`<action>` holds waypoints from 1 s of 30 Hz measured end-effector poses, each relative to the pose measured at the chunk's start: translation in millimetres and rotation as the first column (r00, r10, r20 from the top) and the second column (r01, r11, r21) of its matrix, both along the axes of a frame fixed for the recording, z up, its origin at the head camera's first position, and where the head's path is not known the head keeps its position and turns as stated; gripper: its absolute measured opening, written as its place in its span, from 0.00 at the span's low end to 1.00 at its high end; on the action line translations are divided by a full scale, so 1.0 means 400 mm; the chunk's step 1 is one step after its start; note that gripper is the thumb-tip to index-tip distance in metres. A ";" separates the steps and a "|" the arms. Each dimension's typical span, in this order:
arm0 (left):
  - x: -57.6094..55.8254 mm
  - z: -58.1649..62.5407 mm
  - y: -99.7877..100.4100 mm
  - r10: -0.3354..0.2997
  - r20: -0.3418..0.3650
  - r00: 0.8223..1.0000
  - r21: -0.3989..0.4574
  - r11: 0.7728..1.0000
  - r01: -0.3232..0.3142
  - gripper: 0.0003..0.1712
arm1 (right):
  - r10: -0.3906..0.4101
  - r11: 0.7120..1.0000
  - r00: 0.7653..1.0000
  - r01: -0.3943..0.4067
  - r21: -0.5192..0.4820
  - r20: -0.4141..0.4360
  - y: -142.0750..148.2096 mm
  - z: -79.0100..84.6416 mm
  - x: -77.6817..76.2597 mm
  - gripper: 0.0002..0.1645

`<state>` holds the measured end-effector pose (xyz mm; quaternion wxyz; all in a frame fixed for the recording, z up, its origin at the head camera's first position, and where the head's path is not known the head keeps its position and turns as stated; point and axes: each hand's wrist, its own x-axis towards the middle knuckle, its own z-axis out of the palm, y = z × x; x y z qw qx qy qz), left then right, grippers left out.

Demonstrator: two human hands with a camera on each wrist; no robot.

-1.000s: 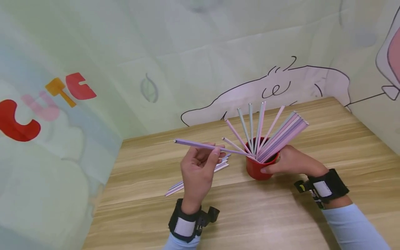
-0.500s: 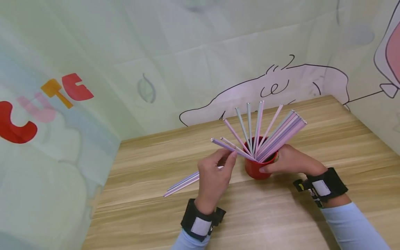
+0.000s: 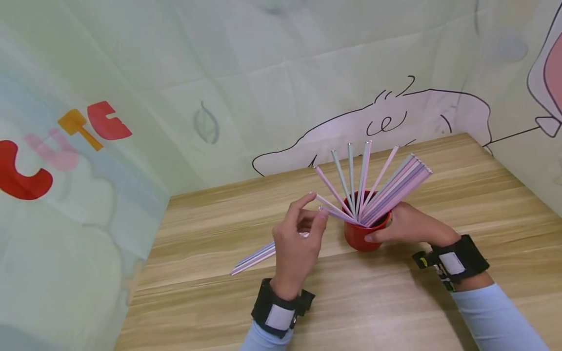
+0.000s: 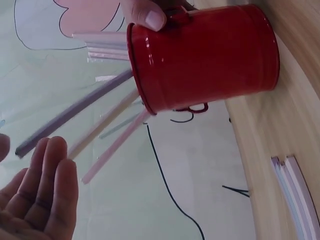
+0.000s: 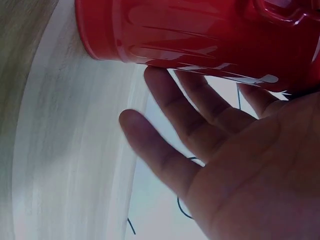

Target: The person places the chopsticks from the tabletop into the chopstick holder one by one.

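Observation:
A red metal pail (image 3: 362,240) stands on the table, with pastel pencils (image 3: 397,190) fanned out above its rim. My right hand (image 3: 410,226) holds the pail from the right, thumb over its front near the rim. Some right fingers (image 5: 175,107) reach along the pail's side in the right wrist view. Left of the pail is my left hand (image 3: 295,246), raised, thumb and forefinger spread apart. The end of a purple pencil (image 4: 75,112) leaning in the pail shows close to the left fingertips in the left wrist view.
Several more pencils (image 3: 254,258) lie side by side on the wooden table (image 3: 193,243), partly hidden behind the left hand. A printed cloth (image 3: 228,97) with drawings hangs behind and to the left of the table.
My left hand has moved right, bringing the purple pencil into the pail, and its fingers have parted from it. The right hand has stayed on the pail.

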<state>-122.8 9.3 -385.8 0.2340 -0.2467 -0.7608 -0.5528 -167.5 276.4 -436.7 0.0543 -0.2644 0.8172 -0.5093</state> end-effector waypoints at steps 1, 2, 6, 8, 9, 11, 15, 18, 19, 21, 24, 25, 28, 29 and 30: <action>-0.003 0.000 -0.006 0.008 -0.009 1.000 0.004 1.000 -0.008 0.20 | 0.002 1.000 1.000 -0.002 0.000 0.001 0.000 0.000 -0.001 0.41; -0.006 0.000 -0.013 0.019 -0.021 1.000 0.006 1.000 -0.019 0.19 | 0.004 1.000 1.000 -0.004 0.001 0.003 0.001 -0.001 -0.002 0.42; -0.024 -0.004 -0.050 0.078 -0.037 0.996 0.001 0.997 -0.078 0.15 | 0.010 1.000 1.000 -0.010 0.003 0.023 0.009 -0.007 -0.005 0.45; -0.035 -0.007 -0.070 0.113 -0.029 0.993 -0.023 0.993 -0.114 0.14 | 0.011 1.000 0.999 -0.011 0.008 0.032 0.014 -0.010 -0.005 0.46; -0.040 -0.008 -0.080 0.131 -0.018 0.991 -0.040 0.990 -0.132 0.13 | 0.010 1.000 0.999 -0.010 0.012 0.035 0.016 -0.011 -0.005 0.47; -0.050 -0.011 -0.098 0.164 0.005 0.986 -0.090 0.983 -0.163 0.12 | 0.009 1.000 0.999 -0.010 0.014 0.035 0.017 -0.011 -0.005 0.46; -0.070 -0.025 -0.126 0.245 0.067 0.967 -0.249 0.943 -0.222 0.12 | 0.000 1.000 1.000 0.000 0.010 0.001 0.012 -0.010 -0.007 0.45; -0.083 -0.041 -0.141 0.295 0.120 0.948 -0.399 0.889 -0.226 0.13 | -0.024 1.000 0.999 0.024 0.009 -0.039 0.005 -0.010 -0.010 0.46; -0.087 -0.047 -0.146 0.306 0.135 0.942 -0.451 0.866 -0.217 0.14 | -0.034 0.999 0.998 0.035 0.011 -0.048 0.003 -0.011 -0.011 0.46; -0.092 -0.059 -0.155 0.323 0.178 0.930 -0.545 0.819 -0.180 0.16 | -0.051 0.998 0.997 0.052 0.018 -0.058 -0.001 -0.013 -0.012 0.48; -0.096 -0.076 -0.167 0.330 0.223 0.917 -0.658 0.745 -0.108 0.19 | -0.055 0.998 0.997 0.057 0.030 -0.052 -0.003 -0.015 -0.010 0.50; -0.097 -0.082 -0.171 0.332 0.237 0.913 -0.684 0.724 -0.086 0.19 | -0.051 0.998 0.997 0.053 0.033 -0.049 -0.002 -0.016 -0.009 0.50; -0.103 -0.100 -0.179 0.332 0.238 0.913 -0.745 0.665 -0.048 0.20 | -0.031 0.999 0.998 0.033 0.039 -0.055 0.003 -0.014 -0.005 0.49; -0.105 -0.106 -0.182 0.331 0.232 0.915 -0.759 0.650 -0.042 0.20 | -0.026 0.999 0.998 0.029 0.044 -0.060 0.005 -0.013 -0.004 0.49; -0.108 -0.112 -0.184 0.330 0.226 0.917 -0.771 0.636 -0.039 0.19 | -0.023 0.998 0.997 0.027 0.050 -0.071 0.007 -0.012 -0.004 0.48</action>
